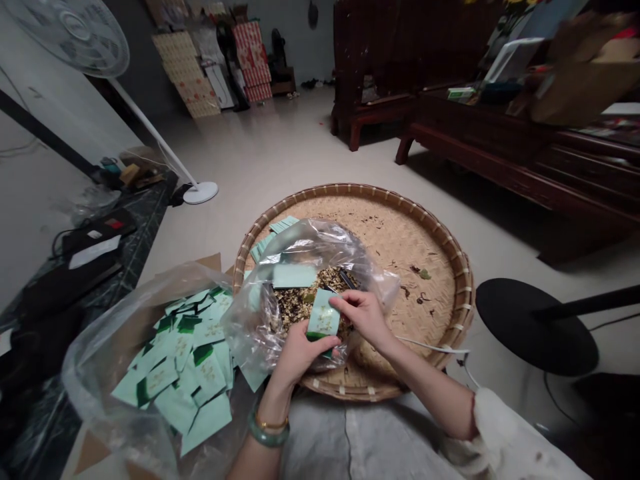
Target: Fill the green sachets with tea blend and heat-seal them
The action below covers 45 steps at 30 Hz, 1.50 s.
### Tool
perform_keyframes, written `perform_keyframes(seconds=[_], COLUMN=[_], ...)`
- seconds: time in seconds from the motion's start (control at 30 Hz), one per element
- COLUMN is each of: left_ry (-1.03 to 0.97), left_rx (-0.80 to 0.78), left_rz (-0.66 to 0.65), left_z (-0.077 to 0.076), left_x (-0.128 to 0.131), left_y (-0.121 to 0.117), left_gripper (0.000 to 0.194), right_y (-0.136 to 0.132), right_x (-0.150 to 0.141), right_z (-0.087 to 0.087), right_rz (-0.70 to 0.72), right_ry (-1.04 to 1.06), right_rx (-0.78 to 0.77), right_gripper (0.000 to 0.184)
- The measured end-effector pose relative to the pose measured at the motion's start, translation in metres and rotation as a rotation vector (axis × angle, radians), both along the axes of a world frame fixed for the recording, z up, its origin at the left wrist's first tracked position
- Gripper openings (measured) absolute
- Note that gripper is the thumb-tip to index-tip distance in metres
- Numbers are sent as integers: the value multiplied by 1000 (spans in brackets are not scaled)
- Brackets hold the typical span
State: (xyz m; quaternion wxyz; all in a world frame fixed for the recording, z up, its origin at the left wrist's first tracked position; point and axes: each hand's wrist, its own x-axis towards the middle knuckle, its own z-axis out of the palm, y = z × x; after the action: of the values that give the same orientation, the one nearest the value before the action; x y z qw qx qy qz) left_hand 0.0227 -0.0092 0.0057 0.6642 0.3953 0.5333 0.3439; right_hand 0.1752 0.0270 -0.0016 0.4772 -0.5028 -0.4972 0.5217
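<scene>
My left hand (307,350) grips the lower end of a small light-green packet (324,316) with a dark-green band and gold print. At its upper right edge, my right hand (361,316) pinches the same packet between thumb and fingers. Both hands are over a clear plastic bag (320,237) of mixed dried flakes (295,307), dark and pale. A dark slim handle (347,279) sticks out of the flakes; its other end is hidden. Beside it lies a stack of light-green packets (295,275). The bag sits in a round woven bamboo tray (425,320).
Left of the tray, a plastic-lined box (80,373) holds many filled green packets (200,353). More packets (284,225) lie at the tray's left rim. A white cable (435,348) crosses the tray's front right. Round stand base (535,327) at right; white fan (200,192) at left; dark wooden table (500,147) behind.
</scene>
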Motion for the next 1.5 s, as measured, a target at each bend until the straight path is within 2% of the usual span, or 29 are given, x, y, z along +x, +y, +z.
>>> perform_keyframes(seconds=[0.13,0.23,0.37,0.53,0.63,0.7,0.73,0.8,0.9,0.97,1.03,1.17,1.23,1.37,1.5], left_ry=[-137,-166,-165,-221,-215,-229,-239,-254,-250,-235,-216,-187,-178,-176,-161], left_rx=[17,-10,-25,-82,-90,-84,-81,-82,-79,-70,-62,-48,-45,-45,-63], left_rz=[91,148,183,162,209,265,283,293,289,291,298,311,296,209,156], left_z=[-1,-4,-5,0,1,1,2,3,4,5,4,1,0,-3,-2], left_x=[-1,-1,1,4,5,4,4,3,3,2,1,-3,-4,-3,-3], left_y=[4,5,4,3,3,4,4,5,5,4,4,5,5,6,5], left_gripper=[44,44,41,49,50,49,49,49,51,51,50,49,48,45,43], right_y=[1,1,3,9,12,11,10,7,10,16,23,33,33,31,31], right_x=[-1,-2,-4,0,11,20,24,28,27,27,31,53,63,64,49], right_z=[0,0,-1,-3,-9,-17,-22,-31,-39,-36,-27,3,18,41,48], right_rz=[5,49,90,129,85,62,69,103,183,210,224,317,408,603,698], right_ry=[-48,-42,-26,-93,-339,-647,-806,-1033,-1177,-1158,-1052,-588,-378,-340,-347], right_rx=[57,38,8,-6,166,294,328,335,293,264,234,114,-1,-16,38], right_gripper=[27,24,25,30,30,35,44,62,76,78,73,51,51,51,38])
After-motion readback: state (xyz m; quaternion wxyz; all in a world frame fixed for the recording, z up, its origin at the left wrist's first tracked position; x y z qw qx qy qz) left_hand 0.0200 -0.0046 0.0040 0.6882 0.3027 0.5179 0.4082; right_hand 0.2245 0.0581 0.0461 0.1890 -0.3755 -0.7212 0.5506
